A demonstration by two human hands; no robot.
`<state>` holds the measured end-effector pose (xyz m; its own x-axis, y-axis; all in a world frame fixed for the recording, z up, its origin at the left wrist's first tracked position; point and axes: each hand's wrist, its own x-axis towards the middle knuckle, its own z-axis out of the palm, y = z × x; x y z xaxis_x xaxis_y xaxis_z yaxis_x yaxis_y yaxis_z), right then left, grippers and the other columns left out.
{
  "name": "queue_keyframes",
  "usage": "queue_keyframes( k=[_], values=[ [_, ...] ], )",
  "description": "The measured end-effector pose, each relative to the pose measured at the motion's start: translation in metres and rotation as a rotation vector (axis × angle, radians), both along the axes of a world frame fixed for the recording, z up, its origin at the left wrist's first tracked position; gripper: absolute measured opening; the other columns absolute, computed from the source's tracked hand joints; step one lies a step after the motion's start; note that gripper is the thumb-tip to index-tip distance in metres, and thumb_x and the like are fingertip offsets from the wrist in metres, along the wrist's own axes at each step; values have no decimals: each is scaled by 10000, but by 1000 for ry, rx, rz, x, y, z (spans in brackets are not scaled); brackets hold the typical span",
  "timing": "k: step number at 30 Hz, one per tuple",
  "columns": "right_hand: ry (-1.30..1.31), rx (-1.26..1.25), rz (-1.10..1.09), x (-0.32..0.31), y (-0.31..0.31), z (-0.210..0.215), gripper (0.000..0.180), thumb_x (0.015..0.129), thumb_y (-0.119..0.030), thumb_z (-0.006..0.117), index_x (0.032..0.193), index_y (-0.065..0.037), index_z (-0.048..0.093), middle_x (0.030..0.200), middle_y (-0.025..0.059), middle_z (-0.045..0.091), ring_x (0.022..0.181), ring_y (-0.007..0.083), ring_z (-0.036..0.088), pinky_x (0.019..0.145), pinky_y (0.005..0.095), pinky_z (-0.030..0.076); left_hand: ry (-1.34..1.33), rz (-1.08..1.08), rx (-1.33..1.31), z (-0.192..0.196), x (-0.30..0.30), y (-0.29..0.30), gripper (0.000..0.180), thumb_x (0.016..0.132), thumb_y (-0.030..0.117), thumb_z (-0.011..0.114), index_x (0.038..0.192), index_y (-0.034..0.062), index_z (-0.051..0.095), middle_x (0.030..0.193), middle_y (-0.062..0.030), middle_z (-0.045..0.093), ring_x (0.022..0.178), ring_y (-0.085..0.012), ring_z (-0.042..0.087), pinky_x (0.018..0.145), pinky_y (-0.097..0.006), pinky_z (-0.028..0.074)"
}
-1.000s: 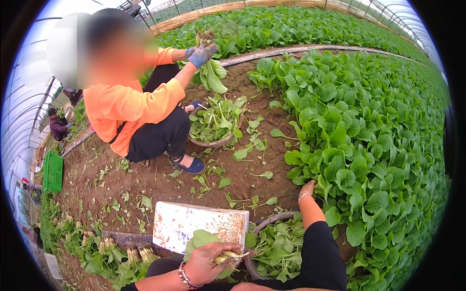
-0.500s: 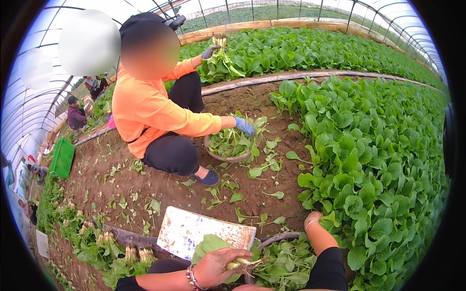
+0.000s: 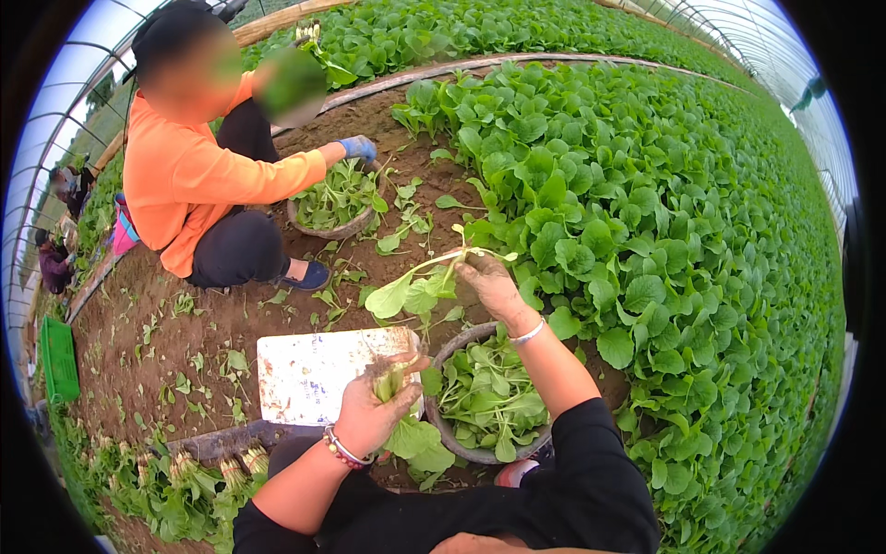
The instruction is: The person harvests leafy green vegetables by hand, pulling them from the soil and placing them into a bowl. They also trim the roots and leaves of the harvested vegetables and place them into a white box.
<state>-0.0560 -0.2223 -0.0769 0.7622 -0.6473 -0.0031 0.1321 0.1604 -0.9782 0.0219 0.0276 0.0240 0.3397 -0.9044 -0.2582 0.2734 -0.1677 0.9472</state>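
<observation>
My right hand (image 3: pixel 488 283), muddy, is closed on the stem of a pulled leafy green plant (image 3: pixel 415 288) and holds it above the soil, just past the round basket (image 3: pixel 449 443) filled with cut greens. My left hand (image 3: pixel 371 408) grips a small bunch of greens (image 3: pixel 402 434) by the root end, at the basket's left rim and over the edge of a white board (image 3: pixel 309 374). A bracelet sits on each wrist.
A person in an orange top (image 3: pixel 189 185) squats at the upper left, a blue-gloved hand (image 3: pixel 357 148) in another basket of greens (image 3: pixel 334 201). Dense green plants (image 3: pixel 664 231) fill the bed on the right. Bundled greens (image 3: pixel 185 475) lie at lower left. A green crate (image 3: pixel 58 358) stands far left.
My right hand has come up from the ground by the plants with a pulled green plant in it. The view swung; the orange-clad person's gloved hand went down into their basket.
</observation>
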Motion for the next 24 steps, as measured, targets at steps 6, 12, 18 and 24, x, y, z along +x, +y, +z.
queue_keyframes(
  k=[6, 12, 18, 24],
  values=[
    [-111, -134, 21, -15, 54, 47, 295, 853, -205, 581, 1089, -32, 541, 1001, 32, 581, 945, 116, 499, 855, 288, 405, -217, -5, -34, 1, 2, -2, 388, 811, -1, 569, 1191, 27, 501, 1063, -39, 587, 839, -66, 517, 711, -225, 453],
    [-298, 71, -104, -22, 115, 56, 255, 862, -103, 545, 1095, -28, 473, 1039, 99, 589, 950, 155, 542, 840, 296, 436, -691, 36, -166, -24, -2, -14, 349, 782, 46, 598, 1129, 53, 569, 1173, -96, 535, 985, -176, 546, 847, -291, 437],
    [-429, 411, -171, -32, 140, 59, 214, 848, -9, 455, 1045, -57, 388, 1073, 168, 552, 921, 236, 577, 757, 328, 509, -1034, -195, -41, -14, -5, -11, 286, 763, 123, 617, 1045, 89, 592, 1191, -190, 475, 978, -326, 548, 825, -358, 451],
    [-665, 528, -247, -59, 129, 64, 291, 901, -87, 453, 1187, -37, 429, 800, 47, 524, 882, 203, 519, 822, 325, 434, -1170, -277, -71, -22, -19, -10, 342, 724, 65, 604, 1061, 115, 576, 1038, -157, 542, 825, -304, 586, 743, -367, 472]
  ],
)
